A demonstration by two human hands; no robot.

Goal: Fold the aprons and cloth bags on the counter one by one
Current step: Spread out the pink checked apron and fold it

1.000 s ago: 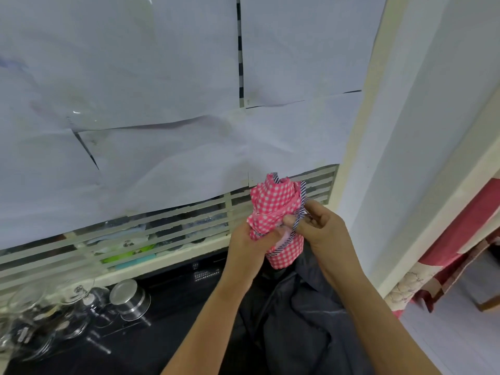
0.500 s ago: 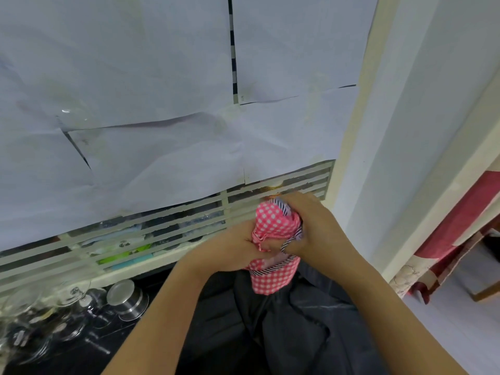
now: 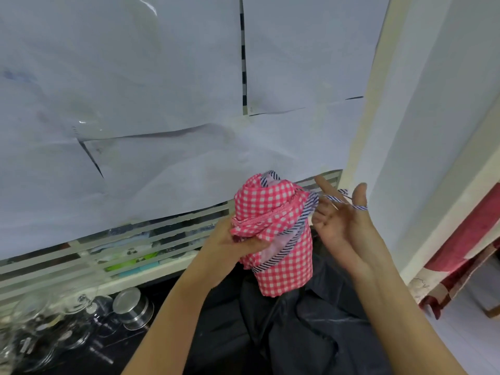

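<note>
White paper sheets [image 3: 135, 77] cover the wall ahead, and below them a slatted grille [image 3: 162, 239] runs along the back of the dark worktop [image 3: 121, 353]. At the left edge of the worktop stand clear glass jars [image 3: 40, 326] and a steel tin [image 3: 132, 307], close together near the grille. A black cloth [image 3: 311, 334] lies crumpled over the worktop's right part, under both forearms. To the right, a cream frame [image 3: 365, 131] and a white wall [image 3: 433, 104] close that side off, with a red cloth [image 3: 473, 234] hanging beyond them and pale floor [image 3: 473, 334] below. The open room is in the middle, above the black cloth, between the jars and the frame. There the apron [image 3: 284, 269] is held up off the worktop as an upright roll: pink-and-white check, with navy-and-white striped trim winding slantwise round it and loose folds bunched at the top. The left hand [image 3: 230, 244] grips the roll at its left side, thumb pressed across the bunched folds. The right hand [image 3: 341, 226] is just beside the roll on its right, palm turned up, its fingers [image 3: 323, 186] straight and spread, gripping nothing. A striped tie [image 3: 335, 199] runs from the roll's top across to that hand and lies looped over the thumb [image 3: 359, 193].
</note>
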